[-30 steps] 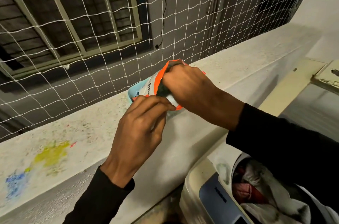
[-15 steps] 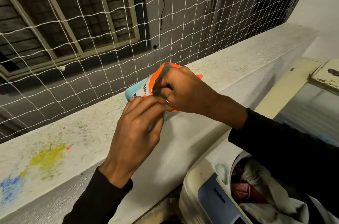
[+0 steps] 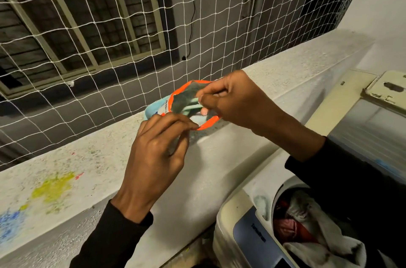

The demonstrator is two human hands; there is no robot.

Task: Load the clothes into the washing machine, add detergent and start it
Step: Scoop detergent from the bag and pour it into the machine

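A light blue detergent pouch with an orange rim stands on the concrete ledge, its mouth held wide. My left hand pinches the near edge of that mouth. My right hand grips a pale green scoop just inside the opening, its fingers closed on the handle. The scoop's bowl is hidden in the pouch. At the bottom right the washing machine is open, with white and red clothes piled in its drum.
White netting closes off the space behind the ledge, right behind the pouch. Yellow and blue paint stains mark the ledge on the left. The machine's raised lid stands at the right, under my right sleeve.
My right hand has drawn back from deep inside the pouch to its mouth, and the green scoop handle now shows. The pouch mouth is spread wider. My left hand keeps its pinch.
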